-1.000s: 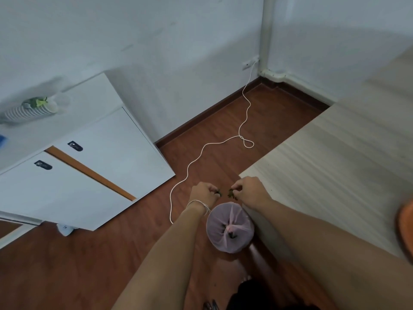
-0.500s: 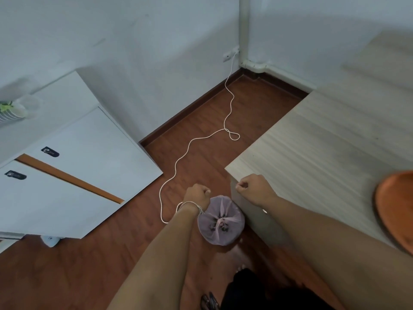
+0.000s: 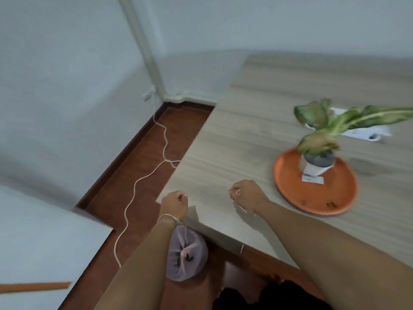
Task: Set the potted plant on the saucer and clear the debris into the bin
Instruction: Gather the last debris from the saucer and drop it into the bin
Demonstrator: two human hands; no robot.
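Observation:
The potted plant, a white and grey pot with green and yellowish leaves, stands on the orange saucer on the wooden table. A few dark bits of debris lie on the saucer's near rim. The bin, lined with a pink bag and holding dark bits, sits on the floor below the table's near corner. My left hand hovers at that corner with fingers curled shut. My right hand is over the table, left of the saucer, fingers also closed; nothing shows in either.
A white cable snakes across the red-brown floor from a wall socket. A white cabinet stands at the left. A white object lies on the table behind the plant. A small white tag lies on the saucer.
The view has swung right, bringing plant and saucer into sight. Both hands rose from above the bin to the table corner; the dark bits they pinched are gone and more lie in the bin.

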